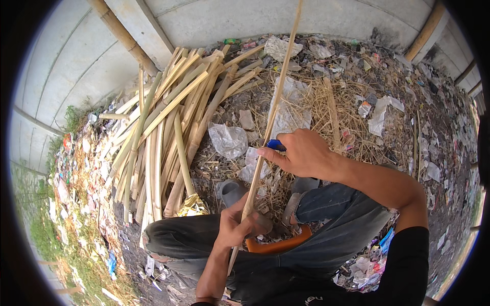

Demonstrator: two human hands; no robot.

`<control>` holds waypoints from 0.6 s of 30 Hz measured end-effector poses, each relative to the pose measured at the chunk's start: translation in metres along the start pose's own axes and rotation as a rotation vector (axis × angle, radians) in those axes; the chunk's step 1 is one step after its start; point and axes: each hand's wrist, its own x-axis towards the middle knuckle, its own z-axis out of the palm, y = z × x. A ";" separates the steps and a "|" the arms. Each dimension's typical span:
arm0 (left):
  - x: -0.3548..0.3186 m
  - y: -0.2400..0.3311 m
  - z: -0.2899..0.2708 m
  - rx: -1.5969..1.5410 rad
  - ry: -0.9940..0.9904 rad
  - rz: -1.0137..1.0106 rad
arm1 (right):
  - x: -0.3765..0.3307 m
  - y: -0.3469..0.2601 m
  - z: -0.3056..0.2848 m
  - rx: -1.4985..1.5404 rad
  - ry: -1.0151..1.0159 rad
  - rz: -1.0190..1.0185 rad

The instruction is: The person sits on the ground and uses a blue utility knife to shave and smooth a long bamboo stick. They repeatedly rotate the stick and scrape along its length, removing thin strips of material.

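A long, thin bamboo strip (275,104) slants up and away from my lap, past the top of the view. My left hand (236,227) is closed around its lower part, above my thigh. Higher up, my right hand (306,153) is closed on a small blue-handled tool (276,145) pressed against the strip, its thumb lying on the bamboo. The tool's working end is hidden, so its exact kind does not show.
A heap of split bamboo pieces (171,122) lies to the left, near a concrete wall (214,18). Plastic scraps and bamboo shavings (311,109) cover the ground ahead. An orange object (280,244) sits between my bent legs. Gold foil (194,205) rests by my left knee.
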 end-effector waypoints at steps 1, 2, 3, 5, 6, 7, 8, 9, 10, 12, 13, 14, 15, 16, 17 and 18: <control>0.000 -0.002 0.000 0.002 -0.006 0.007 | 0.001 0.004 0.001 0.089 -0.073 0.026; 0.000 -0.003 0.000 0.003 -0.013 0.014 | 0.005 0.010 0.002 0.178 -0.145 0.051; -0.001 -0.003 0.000 0.004 -0.004 0.009 | 0.009 0.016 0.002 0.268 -0.220 0.072; -0.002 -0.002 0.003 0.004 0.010 0.000 | 0.017 0.026 -0.001 0.406 -0.391 0.121; -0.002 -0.002 0.003 -0.013 0.003 -0.004 | 0.019 0.029 -0.002 0.473 -0.478 0.148; -0.001 -0.001 0.004 -0.030 -0.004 -0.008 | 0.020 0.031 -0.004 0.543 -0.547 0.186; -0.001 0.001 0.004 -0.047 -0.012 -0.012 | 0.021 0.032 -0.005 0.613 -0.616 0.225; 0.000 0.003 0.005 -0.042 -0.018 -0.021 | 0.020 0.033 -0.006 0.685 -0.683 0.265; -0.002 0.005 0.004 -0.036 -0.013 -0.032 | 0.018 0.024 -0.006 0.450 -0.508 0.168; -0.002 0.007 0.002 -0.025 -0.004 -0.038 | 0.002 0.000 -0.010 -0.018 -0.140 -0.018; -0.001 0.007 0.002 -0.021 0.000 -0.035 | -0.003 -0.004 -0.005 -0.011 -0.091 -0.024; 0.000 0.006 0.002 -0.017 0.005 -0.031 | -0.007 -0.006 0.001 -0.003 -0.042 -0.031; 0.000 0.005 0.001 -0.019 -0.001 -0.024 | -0.008 -0.005 0.006 0.005 0.008 -0.037; 0.000 0.003 0.001 -0.022 -0.007 -0.018 | -0.006 -0.001 0.008 0.087 -0.063 -0.014; 0.000 0.003 0.001 -0.025 -0.012 -0.011 | -0.002 0.006 0.010 0.168 -0.133 0.009; 0.000 0.003 0.001 -0.014 -0.008 -0.019 | 0.004 0.011 0.011 0.250 -0.206 0.026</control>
